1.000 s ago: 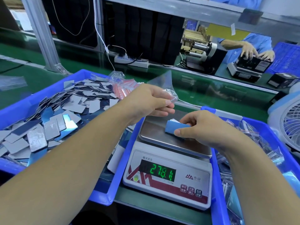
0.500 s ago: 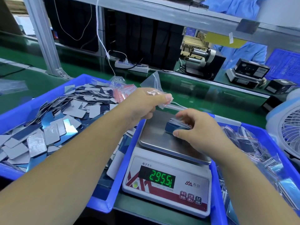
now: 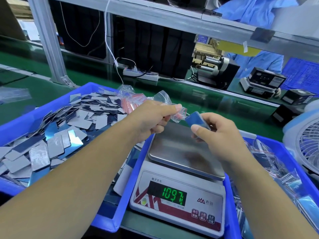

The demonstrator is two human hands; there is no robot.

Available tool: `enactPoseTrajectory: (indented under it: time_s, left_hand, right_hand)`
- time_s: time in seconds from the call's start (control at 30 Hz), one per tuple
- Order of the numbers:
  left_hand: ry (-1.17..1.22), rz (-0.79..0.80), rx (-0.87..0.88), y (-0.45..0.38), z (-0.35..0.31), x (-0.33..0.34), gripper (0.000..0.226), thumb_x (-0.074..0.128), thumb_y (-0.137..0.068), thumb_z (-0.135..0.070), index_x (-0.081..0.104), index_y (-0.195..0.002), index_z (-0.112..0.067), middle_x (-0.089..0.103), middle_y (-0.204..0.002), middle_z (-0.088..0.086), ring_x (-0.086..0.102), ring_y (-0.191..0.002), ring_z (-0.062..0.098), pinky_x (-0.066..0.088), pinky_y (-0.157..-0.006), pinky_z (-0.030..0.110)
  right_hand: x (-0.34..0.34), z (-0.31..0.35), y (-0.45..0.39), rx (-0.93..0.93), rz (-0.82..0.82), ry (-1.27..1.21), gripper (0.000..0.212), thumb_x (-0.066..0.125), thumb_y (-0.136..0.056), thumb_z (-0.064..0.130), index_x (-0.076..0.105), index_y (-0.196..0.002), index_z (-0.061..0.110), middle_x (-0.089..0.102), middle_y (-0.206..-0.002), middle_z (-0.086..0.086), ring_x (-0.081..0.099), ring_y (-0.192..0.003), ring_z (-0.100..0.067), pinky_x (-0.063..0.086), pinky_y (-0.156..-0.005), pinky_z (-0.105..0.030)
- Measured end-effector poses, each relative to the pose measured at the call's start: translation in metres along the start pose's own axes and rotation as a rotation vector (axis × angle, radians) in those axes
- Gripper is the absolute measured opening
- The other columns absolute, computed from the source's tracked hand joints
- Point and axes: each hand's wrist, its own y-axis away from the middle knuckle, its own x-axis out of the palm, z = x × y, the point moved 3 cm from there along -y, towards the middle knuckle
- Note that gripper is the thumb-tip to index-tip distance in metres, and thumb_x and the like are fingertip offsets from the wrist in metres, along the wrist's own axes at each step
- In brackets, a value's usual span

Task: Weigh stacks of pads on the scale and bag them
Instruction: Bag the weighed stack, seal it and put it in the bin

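Note:
My right hand (image 3: pixel 218 133) grips a small blue stack of pads (image 3: pixel 196 119) and holds it in the air above the far edge of the scale pan. My left hand (image 3: pixel 153 118) pinches a clear zip bag (image 3: pixel 166 104) with a red seal strip, its mouth close to the stack. The scale (image 3: pixel 179 180) stands between two bins; its steel pan (image 3: pixel 181 150) is bare and the green display reads 109.7. A blue bin (image 3: pixel 20 116) on the left holds several loose grey and blue pads (image 3: pixel 39 152).
A blue bin (image 3: pixel 283 152) on the right holds filled clear bags. A white fan (image 3: pixel 303 144) stands at the far right. Behind the green belt are a power strip (image 3: pixel 140 75), cables, a metal frame post (image 3: pixel 46 40), and another person in blue at a second scale (image 3: pixel 262 83).
My right hand has lifted the pad stack off the scale pan toward the bag. My left hand has brought the bag's mouth to it. The display fell from 295.5 to 109.7.

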Motion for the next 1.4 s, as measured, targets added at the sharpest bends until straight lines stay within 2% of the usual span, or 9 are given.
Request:
enactPoseTrajectory:
  time_s: [0.17,0.37,0.57,0.67,0.8,0.9,1.03,1.27,1.4]
  left_hand:
    - [0.069,0.039,0.005,0.0,0.0,0.003,0.03,0.073,-0.091,-0.028,0.059,-0.069,-0.014,0.058,-0.064,-0.003,0.025,-0.049,0.007,0.02,-0.037,0.015]
    - [0.063,0.08,0.002,0.002,0.001,0.006,0.032,0.073,-0.091,-0.029,0.07,-0.061,-0.02,0.054,-0.06,-0.004,0.032,-0.045,0.005,0.024,-0.036,0.014]
    - [0.023,0.088,0.004,0.003,0.001,0.011,0.025,0.071,-0.092,-0.03,0.069,-0.075,-0.014,0.052,-0.057,-0.006,0.029,-0.046,0.006,0.022,-0.035,0.015]
    - [0.035,0.07,0.006,0.003,0.001,0.011,0.03,0.071,-0.093,-0.03,0.066,-0.067,-0.016,0.054,-0.06,-0.003,0.028,-0.046,0.006,0.02,-0.036,0.016]
    - [0.052,0.051,0.028,0.003,0.001,0.009,0.042,0.071,-0.093,-0.029,0.067,-0.052,-0.02,0.055,-0.058,-0.003,0.031,-0.044,0.005,0.022,-0.037,0.016]
    - [-0.007,0.035,0.045,0.004,-0.001,0.009,0.031,0.069,-0.094,-0.031,0.062,-0.07,-0.012,0.053,-0.054,-0.007,0.03,-0.044,0.006,0.022,-0.037,0.016]
    - [-0.133,-0.002,0.079,0.007,-0.002,0.01,0.031,0.066,-0.095,-0.034,0.065,-0.084,-0.005,0.053,-0.051,-0.008,0.031,-0.044,0.008,0.024,-0.038,0.016]
    - [-0.166,0.024,0.067,0.009,-0.002,0.011,0.038,0.068,-0.094,-0.038,0.063,-0.065,-0.015,0.051,-0.052,-0.006,0.03,-0.043,0.008,0.024,-0.039,0.017]
    - [-0.071,-0.001,0.062,0.006,-0.002,0.007,0.04,0.069,-0.093,-0.036,0.065,-0.057,-0.019,0.054,-0.056,-0.003,0.03,-0.046,0.008,0.023,-0.037,0.017]
  right_hand:
    - [0.004,0.003,0.003,-0.046,-0.002,-0.131,0.019,0.066,-0.09,0.004,0.07,-0.097,0.021,0.068,-0.076,0.008,0.067,-0.066,-0.011,0.056,-0.062,-0.026]
    - [0.008,0.003,0.004,-0.14,-0.051,0.134,0.015,0.066,-0.087,0.021,0.066,-0.1,0.03,0.066,-0.084,0.004,0.065,-0.077,-0.022,0.056,-0.074,-0.047]
    - [0.008,0.009,0.006,-0.258,-0.128,0.209,0.019,0.063,-0.083,0.029,0.063,-0.101,0.035,0.06,-0.09,0.011,0.061,-0.084,-0.018,0.052,-0.076,-0.047]
    - [0.008,0.01,0.007,-0.248,-0.06,0.062,0.021,0.064,-0.083,0.023,0.066,-0.102,0.031,0.065,-0.091,0.006,0.062,-0.082,-0.023,0.054,-0.073,-0.048]
    - [0.011,0.012,0.009,-0.219,0.1,-0.162,0.023,0.063,-0.084,0.015,0.069,-0.103,0.026,0.069,-0.091,0.001,0.063,-0.08,-0.022,0.053,-0.063,-0.033]
    - [0.015,0.01,0.01,-0.209,0.125,-0.132,0.025,0.064,-0.084,0.016,0.068,-0.101,0.034,0.07,-0.094,0.005,0.063,-0.084,-0.028,0.053,-0.065,-0.033]
    - [0.014,0.008,0.008,-0.205,0.126,-0.059,0.029,0.063,-0.085,0.019,0.066,-0.108,0.038,0.069,-0.112,0.019,0.065,-0.094,-0.003,0.049,-0.08,-0.028]
    - [0.016,0.006,0.007,-0.229,0.15,0.129,0.039,0.063,-0.088,0.019,0.062,-0.098,0.056,0.043,-0.137,0.042,0.048,-0.126,0.01,0.043,-0.102,-0.025]
    - [0.01,0.008,0.007,-0.202,0.111,-0.133,0.025,0.064,-0.084,0.016,0.069,-0.104,0.031,0.069,-0.116,0.015,0.069,-0.086,-0.01,0.054,-0.066,-0.027]
